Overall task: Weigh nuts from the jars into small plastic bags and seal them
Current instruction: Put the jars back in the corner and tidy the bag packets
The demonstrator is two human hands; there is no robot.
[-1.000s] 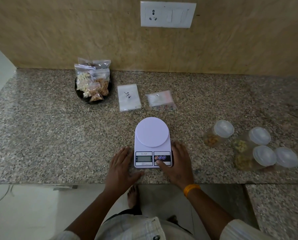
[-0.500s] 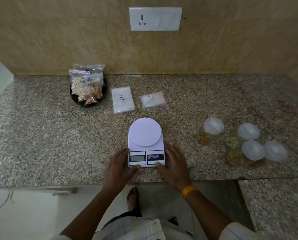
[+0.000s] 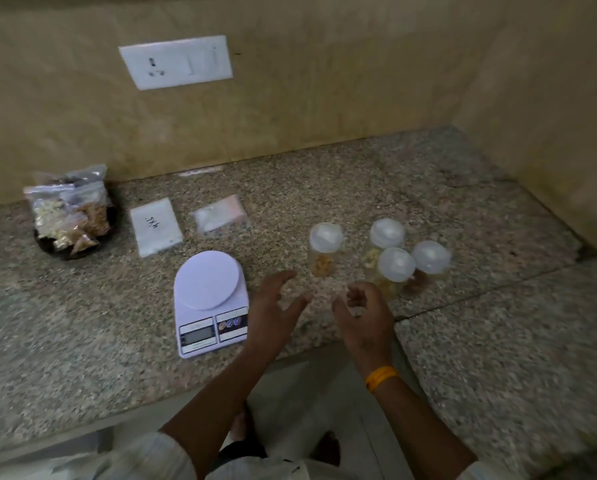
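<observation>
head view: a person stands at a speckled granite counter (image 3: 324, 174), both bare hands raised just above its front edge and holding nothing. the left hand (image 3: 272, 308) has its fingers spread and nearly straight, released, just right of a white digital kitchen scale (image 3: 209, 301) whose round platform is bare. the right hand (image 3: 364, 317), with an orange band (image 3: 381, 375) at the wrist, has its fingers loosely curled around nothing, relaxed rather than clenched. the two hands sit near each other, apart, palms roughly facing.

beyond the hands stand four clear jars with pale lids. the nearest jar (image 3: 324, 251) stands alone, holding a small amount of yellowish nuts at the bottom. to its right three jars cluster together: a back jar (image 3: 385, 237), a front jar (image 3: 395, 268) and a right jar (image 3: 430, 259), touching or nearly so; their contents are blurred.

farther left lie a flat stack of empty plastic bags (image 3: 155, 226) with dark handwriting on top, and a smaller clear packet (image 3: 220, 214) beside it. at far left, a dark plate (image 3: 52, 247) carries several filled, sealed bags of nuts (image 3: 70, 213), pale and brown.

a white socket plate (image 3: 175, 62) is on the tan wall behind. the frame is dim and slightly blurred.
</observation>
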